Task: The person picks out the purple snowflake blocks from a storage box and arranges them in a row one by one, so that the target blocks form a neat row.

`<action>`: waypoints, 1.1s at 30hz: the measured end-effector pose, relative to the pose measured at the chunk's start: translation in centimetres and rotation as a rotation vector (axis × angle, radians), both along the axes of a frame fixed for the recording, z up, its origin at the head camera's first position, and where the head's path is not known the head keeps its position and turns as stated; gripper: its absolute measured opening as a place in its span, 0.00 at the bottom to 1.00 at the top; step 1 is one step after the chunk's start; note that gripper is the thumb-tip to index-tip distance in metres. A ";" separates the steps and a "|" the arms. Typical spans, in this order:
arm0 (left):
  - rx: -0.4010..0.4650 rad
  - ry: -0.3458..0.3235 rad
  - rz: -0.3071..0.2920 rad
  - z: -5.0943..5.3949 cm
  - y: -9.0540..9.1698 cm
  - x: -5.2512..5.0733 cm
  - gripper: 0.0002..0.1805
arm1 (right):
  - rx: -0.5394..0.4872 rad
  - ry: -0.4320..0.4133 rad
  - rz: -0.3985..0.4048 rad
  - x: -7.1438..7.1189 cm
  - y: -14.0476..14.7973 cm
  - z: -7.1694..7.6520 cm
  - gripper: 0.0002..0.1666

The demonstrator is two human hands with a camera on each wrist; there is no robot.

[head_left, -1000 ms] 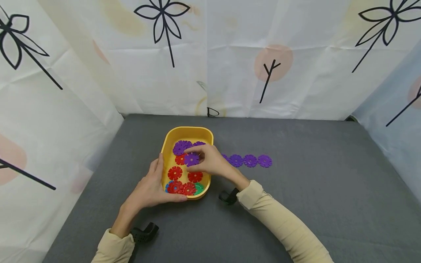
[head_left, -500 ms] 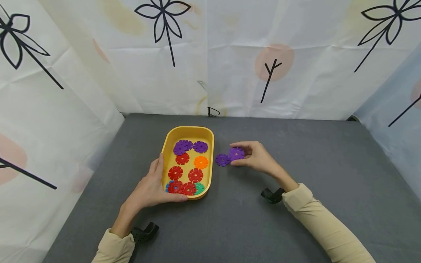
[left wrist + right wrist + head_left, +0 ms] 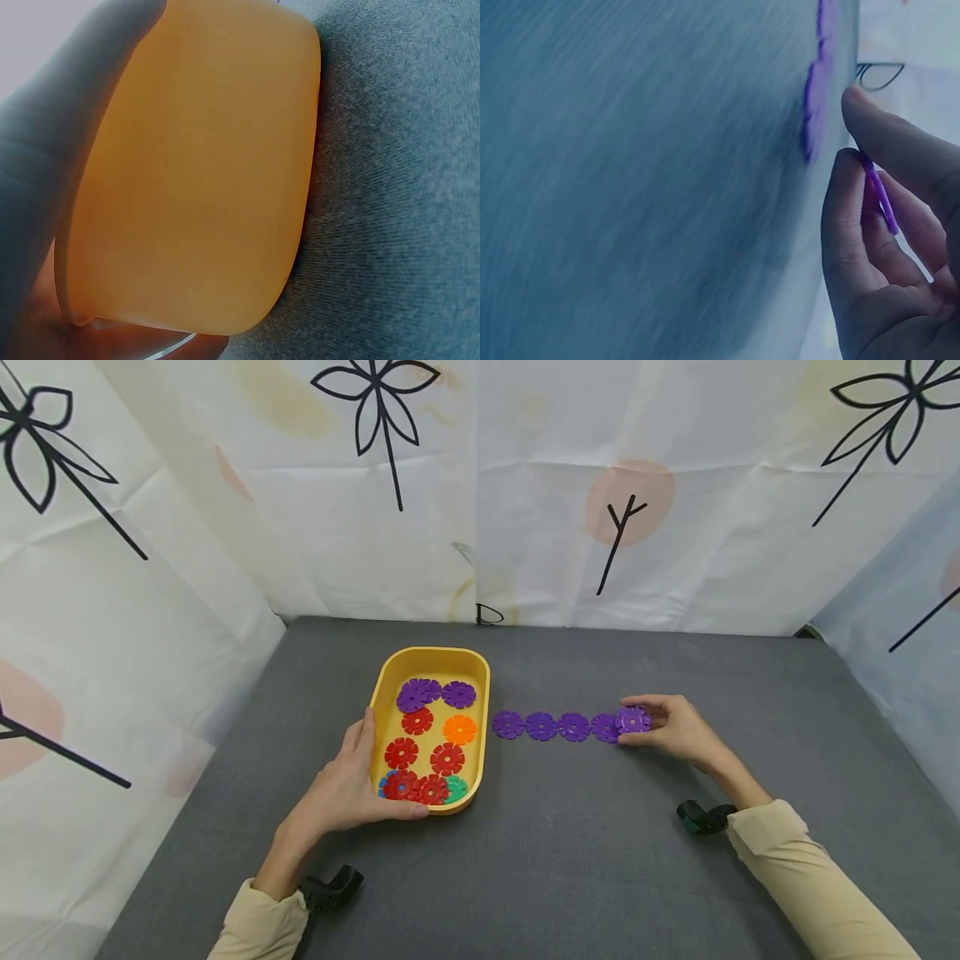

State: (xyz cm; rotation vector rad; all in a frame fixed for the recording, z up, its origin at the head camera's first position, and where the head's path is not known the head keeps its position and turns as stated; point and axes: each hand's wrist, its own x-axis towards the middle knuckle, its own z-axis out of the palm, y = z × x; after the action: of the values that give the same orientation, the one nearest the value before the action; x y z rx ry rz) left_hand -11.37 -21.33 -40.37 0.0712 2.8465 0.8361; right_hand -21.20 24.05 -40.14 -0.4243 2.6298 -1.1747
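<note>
My right hand (image 3: pixel 681 728) pinches a purple flower-shaped plastic disc (image 3: pixel 633 720) between thumb and fingers, at the right end of a row. In the right wrist view that held disc (image 3: pixel 882 193) appears edge-on, above the cloth. The row has several like purple discs (image 3: pixel 542 726) lying side by side on the table, and the held disc overlaps the last one from the head view. My left hand (image 3: pixel 341 781) grips the yellow tray (image 3: pixel 485 727) at its near left corner, thumb along the front rim. The left wrist view shows mostly the tray's outer wall (image 3: pixel 202 165).
Inside the tray lie more flower discs: purple ones (image 3: pixel 459 695), several red ones (image 3: pixel 447 759), an orange one (image 3: pixel 460 729), a green one (image 3: pixel 456 788) and a partly covered blue one. Grey cloth covers the table (image 3: pixel 570 877); a patterned white curtain (image 3: pixel 540 510) stands behind.
My right hand has lifted a purple disc out of the tray and carried it right, along the row to its far end. The left hand and tray have stayed put.
</note>
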 end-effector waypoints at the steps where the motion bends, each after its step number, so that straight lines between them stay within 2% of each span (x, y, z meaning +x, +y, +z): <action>1: 0.001 -0.001 -0.001 0.0 0.0 0.0 0.81 | 0.015 -0.004 -0.002 0.0 0.3 -0.1 0.37; 11: -0.001 -0.006 -0.004 0.1 -0.2 -0.1 0.81 | 0.137 0.009 -0.014 -0.5 1.7 -0.7 0.37; 15: 0.004 -0.009 -0.005 0.0 -0.2 -0.1 0.82 | 0.206 0.052 -0.005 -0.7 1.5 -0.5 0.38; 19: 0.008 -0.014 -0.001 0.0 -0.2 -0.1 0.82 | 0.257 0.052 0.021 -0.7 1.1 -0.1 0.38; 27: 0.002 -0.012 -0.004 0.0 -0.2 -0.1 0.82 | 0.305 0.080 0.041 -0.7 0.9 0.2 0.36; 33: 0.001 -0.012 -0.005 0.0 -0.2 -0.2 0.82 | 0.326 0.162 0.051 -0.6 0.6 0.4 0.34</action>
State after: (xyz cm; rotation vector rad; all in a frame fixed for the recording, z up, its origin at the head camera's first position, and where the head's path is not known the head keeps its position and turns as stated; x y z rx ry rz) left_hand -11.53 -21.53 -40.33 0.0727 2.8335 0.8339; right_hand -21.82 24.66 -39.69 -0.5365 2.8594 -0.7031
